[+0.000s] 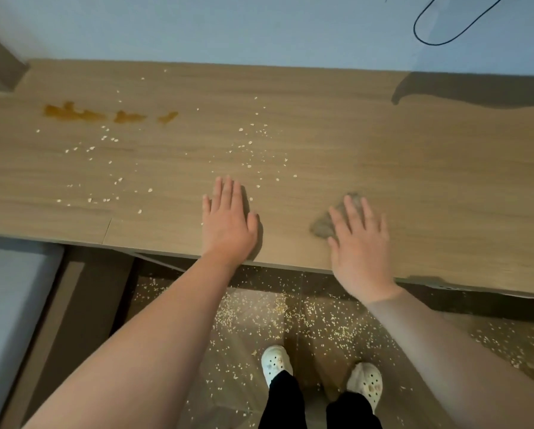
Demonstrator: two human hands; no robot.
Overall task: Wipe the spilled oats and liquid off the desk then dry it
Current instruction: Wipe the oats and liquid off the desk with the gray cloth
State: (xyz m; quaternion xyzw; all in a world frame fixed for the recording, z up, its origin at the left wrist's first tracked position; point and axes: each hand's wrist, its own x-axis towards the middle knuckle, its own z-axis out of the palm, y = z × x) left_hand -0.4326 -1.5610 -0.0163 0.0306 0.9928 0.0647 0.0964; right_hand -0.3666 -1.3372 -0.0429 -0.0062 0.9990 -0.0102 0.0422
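Observation:
A long wooden desk (pixel 429 168) runs across the view. Brown liquid (pixel 74 113) lies in a few puddles at its far left. Pale oats (pixel 253 147) are scattered over the left and middle of the top. My left hand (pixel 228 221) lies flat on the desk near its front edge, fingers straight. To its right, my right hand (pixel 360 243) presses with spread fingers on a small grey cloth (pixel 324 224), which shows at the fingertips and beside the thumb.
Many oats (pixel 321 323) cover the brown floor under the desk's front edge, around my two white clogs (pixel 275 362). A black cable (pixel 439 29) loops on the pale wall at upper right. A grey surface (pixel 9 292) lies at lower left.

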